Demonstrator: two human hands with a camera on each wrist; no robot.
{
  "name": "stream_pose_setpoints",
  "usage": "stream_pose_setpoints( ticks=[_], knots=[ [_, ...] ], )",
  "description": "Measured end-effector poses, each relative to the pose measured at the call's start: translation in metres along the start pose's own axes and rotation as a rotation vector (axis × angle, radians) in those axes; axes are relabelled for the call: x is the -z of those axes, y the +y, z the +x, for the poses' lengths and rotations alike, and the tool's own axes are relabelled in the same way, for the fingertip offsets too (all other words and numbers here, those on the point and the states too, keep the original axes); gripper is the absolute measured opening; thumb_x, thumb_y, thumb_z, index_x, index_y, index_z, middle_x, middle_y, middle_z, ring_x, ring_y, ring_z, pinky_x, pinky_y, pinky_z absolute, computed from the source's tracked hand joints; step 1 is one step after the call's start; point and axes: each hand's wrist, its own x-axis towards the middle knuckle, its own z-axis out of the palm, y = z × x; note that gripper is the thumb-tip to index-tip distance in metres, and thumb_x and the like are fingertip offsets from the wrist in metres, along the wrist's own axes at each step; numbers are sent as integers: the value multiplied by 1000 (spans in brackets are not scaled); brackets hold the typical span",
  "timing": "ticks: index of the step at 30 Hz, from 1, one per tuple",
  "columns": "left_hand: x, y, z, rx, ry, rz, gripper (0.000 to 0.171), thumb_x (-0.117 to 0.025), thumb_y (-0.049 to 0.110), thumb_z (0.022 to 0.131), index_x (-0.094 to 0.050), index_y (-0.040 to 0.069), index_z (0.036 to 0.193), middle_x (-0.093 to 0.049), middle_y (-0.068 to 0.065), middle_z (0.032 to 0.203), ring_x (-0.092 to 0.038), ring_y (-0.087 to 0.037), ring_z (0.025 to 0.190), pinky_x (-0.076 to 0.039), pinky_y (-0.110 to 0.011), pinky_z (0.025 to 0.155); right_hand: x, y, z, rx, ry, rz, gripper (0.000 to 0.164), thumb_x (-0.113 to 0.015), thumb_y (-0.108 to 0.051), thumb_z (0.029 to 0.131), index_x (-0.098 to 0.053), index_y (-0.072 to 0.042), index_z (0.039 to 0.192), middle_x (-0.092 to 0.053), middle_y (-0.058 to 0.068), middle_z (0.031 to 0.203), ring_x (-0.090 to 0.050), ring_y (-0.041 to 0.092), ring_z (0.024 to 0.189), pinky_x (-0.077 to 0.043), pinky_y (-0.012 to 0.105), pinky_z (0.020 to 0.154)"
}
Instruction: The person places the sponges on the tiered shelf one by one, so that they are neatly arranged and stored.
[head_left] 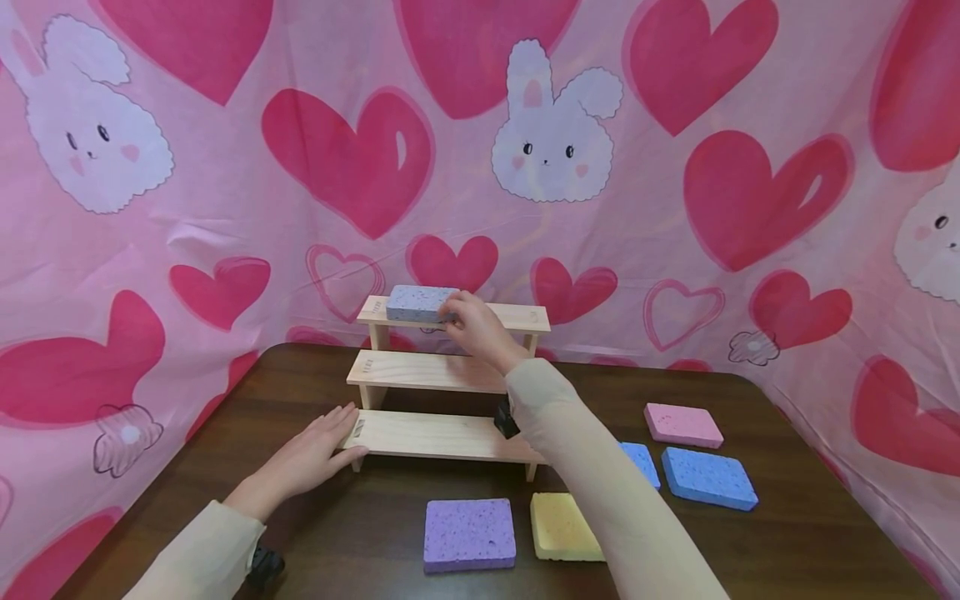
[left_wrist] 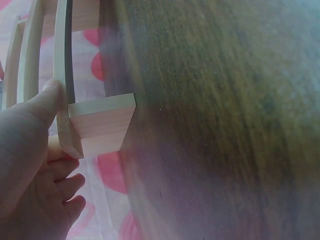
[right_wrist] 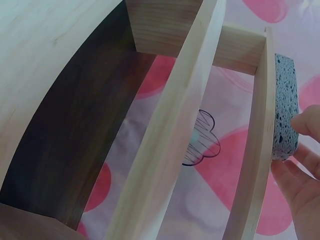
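Observation:
A three-tier wooden shelf [head_left: 442,435] stands on the table. On its top board, toward the left, lies a pale blue sponge [head_left: 414,303], flat against the wood. My right hand [head_left: 480,327] pinches the right end of this sponge, thumb and fingers on it; in the right wrist view, the speckled sponge [right_wrist: 285,107] shows edge-on along the board. Down at the lowest board's left end, my left hand [head_left: 311,454] holds the corner. The thumb [left_wrist: 51,92] lies at the board's front edge and the fingers are round its end in the left wrist view.
In front of the shelf lie a purple sponge [head_left: 469,535] and a yellow sponge [head_left: 562,529], partly behind my right sleeve. A pink sponge [head_left: 683,425] and a blue sponge [head_left: 708,477] lie to the right, with another blue sponge [head_left: 641,463] partly hidden. A patterned cloth [head_left: 465,208] hangs behind.

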Motion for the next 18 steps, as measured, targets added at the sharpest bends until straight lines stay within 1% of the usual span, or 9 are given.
stream_pose_setpoints(
  ticks=[6, 11, 13, 18],
  knots=[
    [0, -1, 0, 8, -11, -1, 67, -64, 32, 86, -41, -12, 132, -39, -28, 135, -34, -43, 126, -27, -54, 102, 2, 5, -5, 6, 16, 24, 17, -59, -2, 85, -66, -5, 100, -56, 9, 113, -49, 19, 108, -42, 26, 92],
    [-1, -2, 0, 7, -5, -1, 67, -64, 32, 86, -41, -11, 132, -39, -27, 136, -33, -42, 126, -27, -53, 102, 6, 7, -11, -5, 27, 79, 19, -61, -5, 85, -65, -6, 104, -54, 9, 119, -47, 21, 112, -41, 29, 95],
    [-1, -2, 0, 5, -2, -2, 67, -64, 32, 86, -41, -11, 132, -39, -27, 136, -34, -42, 126, -27, -53, 102, 8, 7, -14, -19, 31, 99, 20, -62, -6, 86, -65, -6, 105, -53, 8, 119, -48, 21, 111, -41, 30, 95],
    [-1, -2, 0, 5, 1, 0, 67, -65, 31, 86, -41, -12, 132, -39, -27, 135, -34, -42, 126, -27, -53, 102, 13, 10, -21, -14, 55, 140, 22, -63, -4, 85, -64, -5, 107, -53, 8, 116, -49, 21, 107, -43, 31, 93]
  ],
)
